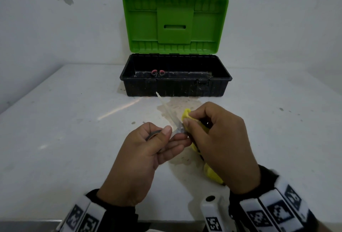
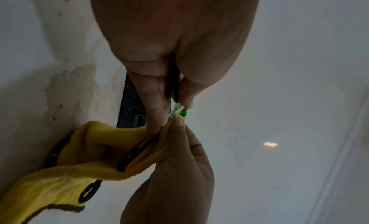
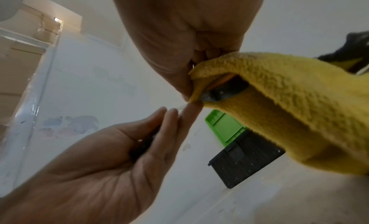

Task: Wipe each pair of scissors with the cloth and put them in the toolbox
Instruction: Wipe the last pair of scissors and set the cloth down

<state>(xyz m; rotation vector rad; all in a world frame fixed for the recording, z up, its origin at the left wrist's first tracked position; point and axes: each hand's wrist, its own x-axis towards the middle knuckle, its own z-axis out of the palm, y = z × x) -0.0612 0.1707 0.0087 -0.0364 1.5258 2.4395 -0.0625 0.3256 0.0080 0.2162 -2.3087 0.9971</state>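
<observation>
My left hand (image 1: 172, 134) grips a pair of scissors (image 1: 166, 109) by a dark handle ring, the thin blade pointing up-left toward the toolbox. My right hand (image 1: 188, 119) pinches a yellow cloth (image 1: 212, 174) round the scissors near the pivot, thumb and forefinger pressed together. In the left wrist view a dark and orange handle part (image 2: 135, 151) shows inside the fold of the cloth (image 2: 103, 136). The black toolbox (image 1: 175, 79) stands open behind, its green lid (image 1: 174, 24) upright. A pink-handled pair of scissors (image 1: 158, 72) lies inside at its left end.
The toolbox sits against a white wall at the far edge of a white table (image 1: 64, 139). A brownish stain (image 1: 175, 106) marks the table in front of the box. The cloth's loose end hangs beneath my right hand.
</observation>
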